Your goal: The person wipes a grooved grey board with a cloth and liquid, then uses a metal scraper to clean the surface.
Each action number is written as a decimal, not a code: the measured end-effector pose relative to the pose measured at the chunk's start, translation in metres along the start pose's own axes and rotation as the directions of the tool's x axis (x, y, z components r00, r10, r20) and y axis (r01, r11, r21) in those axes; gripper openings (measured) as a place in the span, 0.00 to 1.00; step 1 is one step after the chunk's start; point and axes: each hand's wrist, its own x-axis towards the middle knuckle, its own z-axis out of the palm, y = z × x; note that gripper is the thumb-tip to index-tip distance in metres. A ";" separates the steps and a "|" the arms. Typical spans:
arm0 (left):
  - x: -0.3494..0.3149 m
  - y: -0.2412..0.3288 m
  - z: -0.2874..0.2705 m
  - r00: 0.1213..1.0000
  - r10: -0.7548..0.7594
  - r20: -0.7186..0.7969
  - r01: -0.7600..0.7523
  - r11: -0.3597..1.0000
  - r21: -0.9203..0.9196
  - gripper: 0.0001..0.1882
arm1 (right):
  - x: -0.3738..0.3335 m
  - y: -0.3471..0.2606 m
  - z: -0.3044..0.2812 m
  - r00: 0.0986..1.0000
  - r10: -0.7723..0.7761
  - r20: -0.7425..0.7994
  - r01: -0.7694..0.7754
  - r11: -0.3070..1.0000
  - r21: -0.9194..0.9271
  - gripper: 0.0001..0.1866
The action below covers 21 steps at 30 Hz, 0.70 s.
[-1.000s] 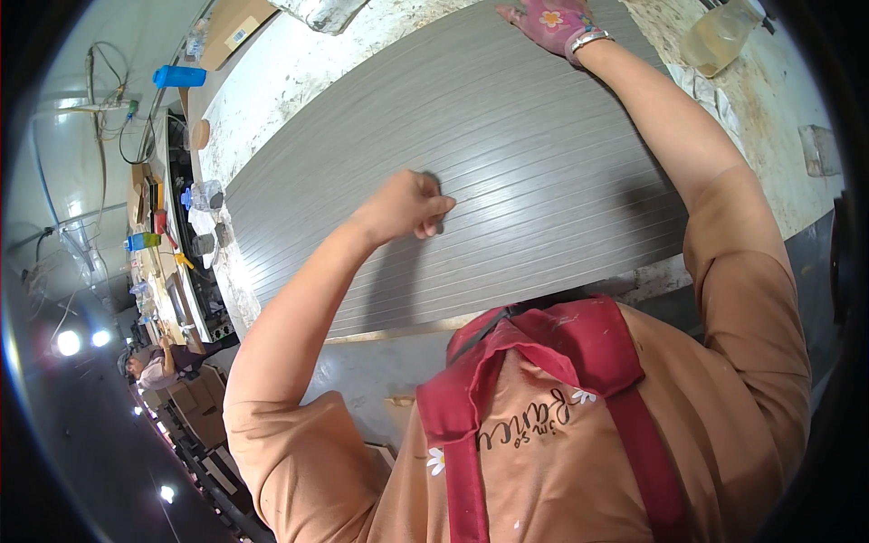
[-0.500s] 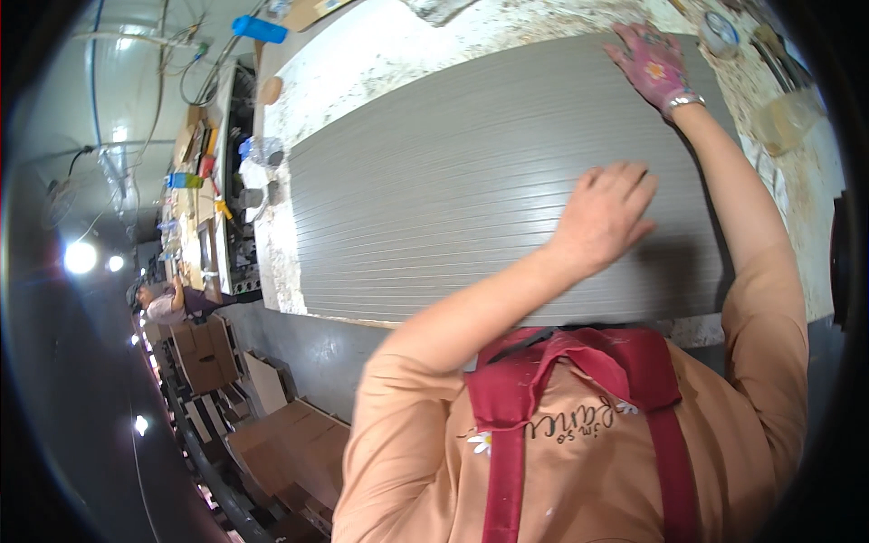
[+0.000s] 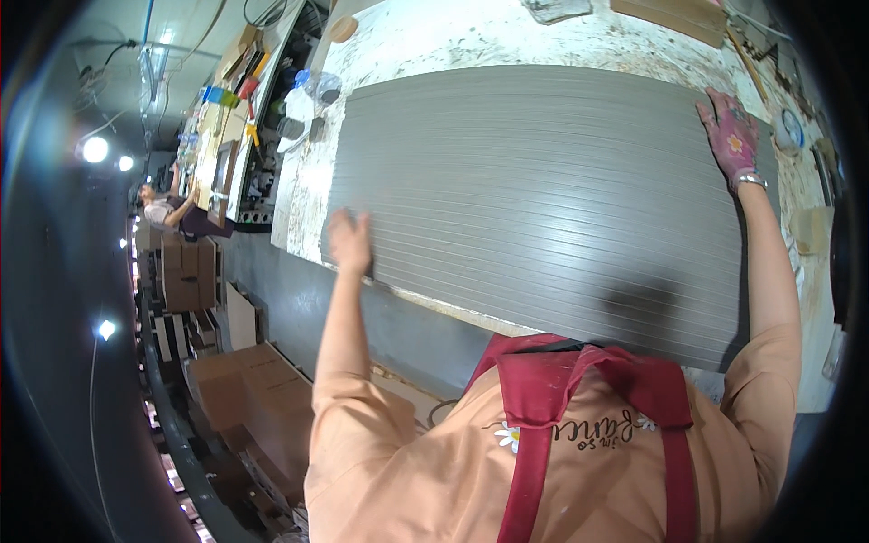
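Observation:
A large grey panel point(image 3: 543, 172) with many thin parallel lines lies flat on the work table. My right hand point(image 3: 731, 140), in a pink flowered glove with a silvery band at the wrist, rests on the panel's far right corner, fingers spread. Bare and somewhat blurred, my left hand point(image 3: 350, 240) is at the panel's near left corner, thumb apart from the fingers and nothing seen in it. Whether it touches the panel I cannot tell.
The white, stained table point(image 3: 453, 41) shows around the panel. A roll of tape point(image 3: 790, 131) lies beyond the right corner, a cardboard piece point(image 3: 670, 16) at the back. Left stand cardboard boxes point(image 3: 244, 389) and another bench, where a person point(image 3: 176, 213) is.
My left hand has swung from above the panel's right part to its near left corner. My right hand stays on the far right corner. The view has shifted, showing more to the left.

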 end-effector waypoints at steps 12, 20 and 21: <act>-0.085 0.122 -0.041 0.920 0.328 -0.215 -0.376 0.894 -0.245 0.26 | -0.004 0.012 -0.012 0.999 0.032 0.012 -0.031 0.998 -0.049 0.25; -0.086 0.124 -0.044 0.894 0.334 -0.298 -0.408 0.883 -0.234 0.23 | -0.005 0.007 -0.010 0.998 0.057 -0.015 -0.057 0.998 -0.036 0.24; -0.085 0.124 -0.043 0.890 0.340 -0.305 -0.416 0.877 -0.239 0.23 | -0.006 0.006 -0.012 0.997 0.072 0.008 -0.071 0.996 -0.043 0.24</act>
